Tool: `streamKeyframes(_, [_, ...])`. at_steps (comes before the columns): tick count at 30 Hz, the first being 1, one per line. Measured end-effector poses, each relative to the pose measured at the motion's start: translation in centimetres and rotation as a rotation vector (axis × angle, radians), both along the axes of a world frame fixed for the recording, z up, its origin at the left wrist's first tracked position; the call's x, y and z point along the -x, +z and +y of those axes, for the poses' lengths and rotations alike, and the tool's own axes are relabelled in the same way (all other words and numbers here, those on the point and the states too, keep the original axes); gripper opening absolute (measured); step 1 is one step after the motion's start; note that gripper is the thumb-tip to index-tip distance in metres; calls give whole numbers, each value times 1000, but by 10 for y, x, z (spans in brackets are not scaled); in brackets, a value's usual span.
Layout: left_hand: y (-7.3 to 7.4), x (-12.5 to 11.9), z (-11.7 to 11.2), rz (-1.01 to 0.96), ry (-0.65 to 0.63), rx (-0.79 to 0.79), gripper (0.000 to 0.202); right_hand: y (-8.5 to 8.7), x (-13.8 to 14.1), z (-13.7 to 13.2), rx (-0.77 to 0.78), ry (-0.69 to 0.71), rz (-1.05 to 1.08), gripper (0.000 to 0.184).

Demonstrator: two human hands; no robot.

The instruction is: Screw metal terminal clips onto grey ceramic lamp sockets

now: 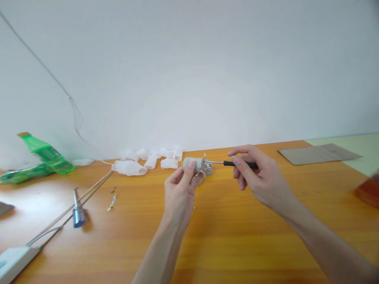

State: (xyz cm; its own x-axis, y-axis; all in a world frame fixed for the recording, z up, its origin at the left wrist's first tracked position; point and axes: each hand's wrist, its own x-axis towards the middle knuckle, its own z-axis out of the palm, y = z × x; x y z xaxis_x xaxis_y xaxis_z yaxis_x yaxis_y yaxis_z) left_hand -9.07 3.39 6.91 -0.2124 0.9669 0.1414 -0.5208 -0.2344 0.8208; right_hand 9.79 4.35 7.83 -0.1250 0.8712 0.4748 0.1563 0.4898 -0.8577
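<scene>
**L hand:** The L hand [179, 192] is low and near the middle of the desk [225, 252]. Its thumb and fingers wrap a small gray tube [190, 164].

**L grip:** Closed, gripping the tube.

**Gray tube:** It's held in the L hand, just above the desk, lying on its side. Thin metal wires [204, 157] stick out at the end near the R hand. A round gray piece [209, 169] sits at that end too. Can't tell what the tube is.

**R hand:** The R hand [262, 176] is to the right of the L hand, w/ fingers curled around a small screwdriver [232, 163].

**R grip:** Closed, gripping the screwdriver by its black handle [241, 164].

**Screwdriver:** Thin metal rod [214, 162] points left, tip at the wire end of the tube.

**Behind hands:** White foam net sleeves [148, 162] lie in a bunch on the desk, left of the tube.

**Left side of desk:** Green plastic bottle [49, 157] on its side, another green thing [25, 174] next to it, two long thin rods [71, 207], a metal tool w/ a blue end [78, 216], small metal bits [111, 203], white power strip [14, 262].

**Right side of desk:** Flat brown cardboard [318, 154] near the back edge. Blurry orange thing [368, 192] at the far right.

**Wall:** White, w/ a thin cable [56, 75] hanging down it.
</scene>
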Motion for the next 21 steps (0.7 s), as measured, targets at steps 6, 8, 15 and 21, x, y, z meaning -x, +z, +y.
streamKeyframes(6, [0, 0, -2, 47, -19, -4, 19, 6, -4, 0, -110, 38, 40, 24])
streamKeyframes(8, [1, -1, -3, 49, -29, -9, 17, 6, -6, -1, -95, -9, 42, 21])
streamKeyframes(15, [6, -1, -3, 65, -29, -37, 19, 5, -8, -1, -69, 17, -78, 20])
streamKeyframes(21, [4, -4, -4, 80, -20, -27, 18, 7, -7, -3, -112, -69, 33, 21])
